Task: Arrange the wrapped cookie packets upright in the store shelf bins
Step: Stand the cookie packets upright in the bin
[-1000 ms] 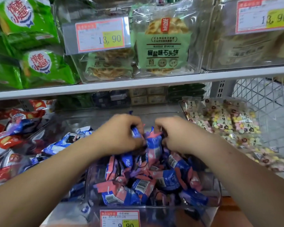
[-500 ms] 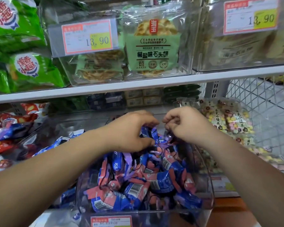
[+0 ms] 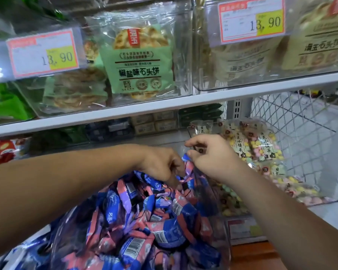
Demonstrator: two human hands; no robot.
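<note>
While most packets lie in a messy heap in the clear bin, I work at the back of it. My left hand curls its fingers round the top of one packet. My right hand pinches that packet's edge with thumb and finger, I think. Few packets stand up straight. Nearly the whole bin is left to do.

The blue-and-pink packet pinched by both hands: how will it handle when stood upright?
Probably light and floppy: the blue-and-pink packet is held by fingertip pinches of the left hand and right hand alone, its crimped end bent. The glossy film looks slippery. It likely tips unless propped; other packets in the clear bin lie slumped at all angles.
</note>
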